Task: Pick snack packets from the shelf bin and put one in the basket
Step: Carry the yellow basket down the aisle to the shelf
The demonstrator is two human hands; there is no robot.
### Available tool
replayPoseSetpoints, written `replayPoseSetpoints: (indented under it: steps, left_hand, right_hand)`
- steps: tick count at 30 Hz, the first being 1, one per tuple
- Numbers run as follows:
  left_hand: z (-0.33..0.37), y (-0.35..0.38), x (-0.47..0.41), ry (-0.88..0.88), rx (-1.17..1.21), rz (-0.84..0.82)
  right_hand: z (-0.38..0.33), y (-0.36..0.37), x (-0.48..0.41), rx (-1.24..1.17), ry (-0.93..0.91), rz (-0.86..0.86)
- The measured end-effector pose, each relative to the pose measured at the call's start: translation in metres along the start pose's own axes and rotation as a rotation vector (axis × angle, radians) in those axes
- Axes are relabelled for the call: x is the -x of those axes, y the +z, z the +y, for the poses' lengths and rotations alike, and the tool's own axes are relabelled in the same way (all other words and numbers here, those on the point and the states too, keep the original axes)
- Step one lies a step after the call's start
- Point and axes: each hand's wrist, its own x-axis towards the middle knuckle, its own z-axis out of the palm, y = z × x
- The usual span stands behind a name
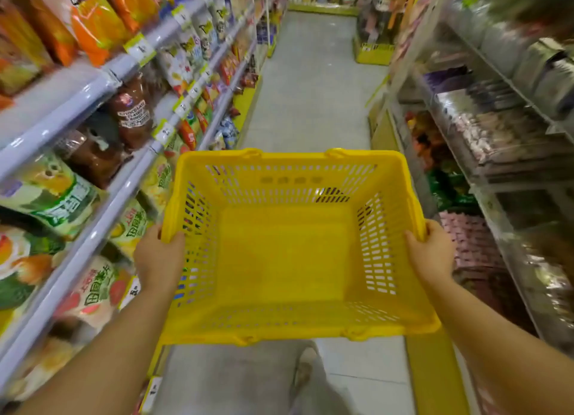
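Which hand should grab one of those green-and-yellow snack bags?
Probably the left hand. It grips the rim of the yellow basket right beside the snack bags on that shelf. The right hand grips the opposite rim, farther off, and could carry the basket alone.

This is a shop. Long grey shelves hold bright snack bags and little price tags, and there is a yellow plastic shopping basket.

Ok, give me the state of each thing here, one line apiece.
basket: empty, held in the air.
left hand: grips the basket's left rim.
right hand: grips the basket's right rim.
snack packets: shelved on the left, untouched.
shelf bins: on the right, stocked, blurred.
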Motion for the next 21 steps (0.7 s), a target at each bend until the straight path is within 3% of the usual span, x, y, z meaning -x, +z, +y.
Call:
replayPoseSetpoints:
  steps: [21]
  left_hand:
    - [0.22,0.261,-0.239,0.111,0.049,-0.052]
  right_hand:
    - [-0.057,0.08,-0.348,-0.01,0.141,0.08]
